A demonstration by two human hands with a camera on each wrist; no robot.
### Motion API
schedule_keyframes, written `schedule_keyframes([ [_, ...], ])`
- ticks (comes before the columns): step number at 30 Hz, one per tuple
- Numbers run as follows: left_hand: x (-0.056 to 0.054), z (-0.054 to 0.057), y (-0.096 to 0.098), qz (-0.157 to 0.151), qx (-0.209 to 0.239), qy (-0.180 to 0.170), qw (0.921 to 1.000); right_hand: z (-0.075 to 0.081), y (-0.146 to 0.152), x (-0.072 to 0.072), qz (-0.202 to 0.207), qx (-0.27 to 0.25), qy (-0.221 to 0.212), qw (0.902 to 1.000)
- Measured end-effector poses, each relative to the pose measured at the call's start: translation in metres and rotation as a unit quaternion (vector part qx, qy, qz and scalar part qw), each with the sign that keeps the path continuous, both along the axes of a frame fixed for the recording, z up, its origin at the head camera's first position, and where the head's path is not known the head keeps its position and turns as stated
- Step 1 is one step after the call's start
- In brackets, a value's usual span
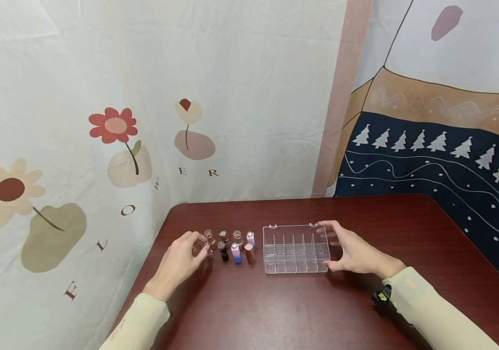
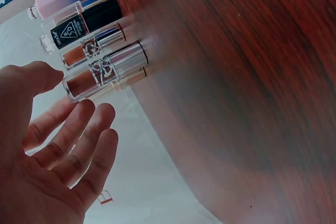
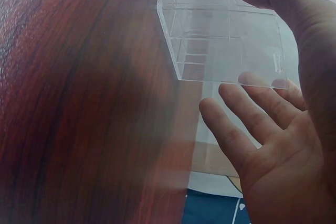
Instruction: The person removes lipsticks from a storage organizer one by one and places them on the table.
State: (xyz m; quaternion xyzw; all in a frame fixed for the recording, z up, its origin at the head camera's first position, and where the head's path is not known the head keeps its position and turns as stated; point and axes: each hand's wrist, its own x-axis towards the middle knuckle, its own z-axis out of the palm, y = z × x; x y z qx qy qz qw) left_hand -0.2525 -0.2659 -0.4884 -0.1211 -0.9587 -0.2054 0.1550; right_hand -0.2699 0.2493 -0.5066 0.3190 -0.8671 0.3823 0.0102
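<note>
My left hand (image 1: pixel 178 262) is at the left end of a group of lipstick tubes, thumb and fingertips around the top of a clear-capped lipstick (image 2: pixel 106 72). In the left wrist view that lipstick stands on the table with a silver lower part. Beside it are a black lipstick (image 1: pixel 223 252), a pink-and-blue lipstick (image 1: pixel 236 253) and a brown-pink one (image 1: pixel 250 253). To their right sits a clear divided box (image 1: pixel 296 266). My right hand (image 1: pixel 356 250) holds the box's right end, thumb at the near corner, fingers at the far side.
More lipsticks stand in a back row, among them another pink-and-blue tube (image 1: pixel 251 238) and a clear-capped one (image 1: pixel 238 237). Everything is on a dark red wooden table (image 1: pixel 254 311). Printed cloth (image 1: pixel 254 97) hangs behind and along the left side.
</note>
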Motion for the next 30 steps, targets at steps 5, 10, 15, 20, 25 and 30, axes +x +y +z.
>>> schedule_keyframes([
  [5,-0.001,0.003,-0.001,0.017,-0.005,0.013,0.9998,-0.001,-0.001,-0.002,0.004,-0.002,0.005,1.0],
  [10,-0.002,0.006,0.001,0.025,-0.014,0.042,0.9987,0.0,-0.003,-0.003,0.005,-0.003,0.006,1.0],
  [15,0.0,0.01,0.009,0.014,-0.01,0.066,0.9977,0.0,-0.004,-0.004,0.005,-0.001,0.008,1.0],
  [20,0.002,0.015,0.02,0.008,-0.005,0.077,0.997,0.0,-0.004,-0.004,0.009,-0.003,0.011,0.9999],
  [25,0.004,0.016,0.032,-0.001,-0.001,0.085,0.9964,0.001,-0.002,-0.003,0.005,0.001,0.007,1.0],
  [30,0.006,0.018,0.042,-0.017,0.0,0.094,0.9954,0.001,0.0,-0.002,-0.001,0.008,-0.003,1.0],
])
